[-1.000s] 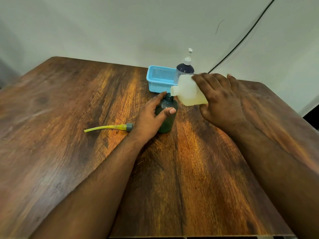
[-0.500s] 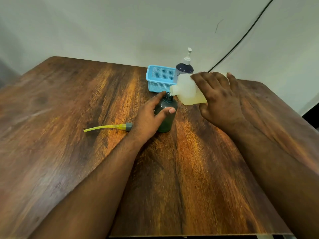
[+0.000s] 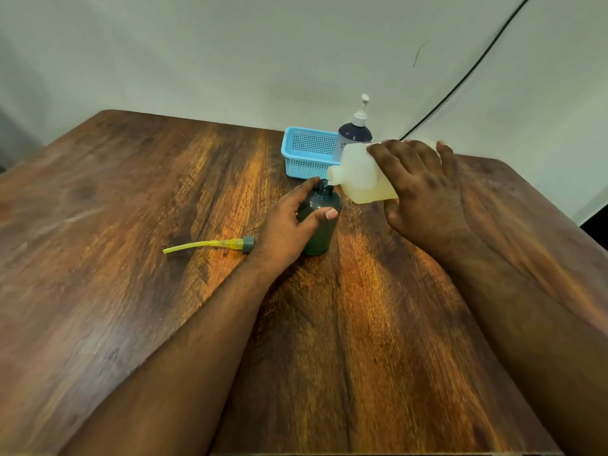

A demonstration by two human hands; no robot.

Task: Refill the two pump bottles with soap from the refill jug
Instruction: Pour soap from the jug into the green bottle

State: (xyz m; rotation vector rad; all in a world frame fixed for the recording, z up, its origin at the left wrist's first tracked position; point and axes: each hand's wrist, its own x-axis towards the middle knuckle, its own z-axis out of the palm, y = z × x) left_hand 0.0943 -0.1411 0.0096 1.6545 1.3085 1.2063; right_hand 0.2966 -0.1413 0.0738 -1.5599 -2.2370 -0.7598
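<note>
A dark green pump bottle (image 3: 320, 230) stands upright at the table's middle with its pump off and its neck uncovered. My left hand (image 3: 289, 225) is wrapped around its left side. My right hand (image 3: 421, 192) holds a translucent white refill jug (image 3: 360, 174) tipped over sideways, its spout right over the green bottle's neck. Pale yellow soap pools in the jug's lower side. The removed pump (image 3: 227, 244), grey cap with a yellow tube, lies on the table left of my left hand. A second dark blue pump bottle (image 3: 355, 133) with a white pump stands behind the jug.
A small light-blue mesh basket (image 3: 306, 154) sits at the back, just behind the green bottle. A black cable (image 3: 460, 83) runs down the wall at the right. The wooden table (image 3: 131, 225) ends close behind the basket and at the right.
The jug has tipped a little further and sits slightly higher over the green bottle's neck. My left hand and the bottle have stayed in place.
</note>
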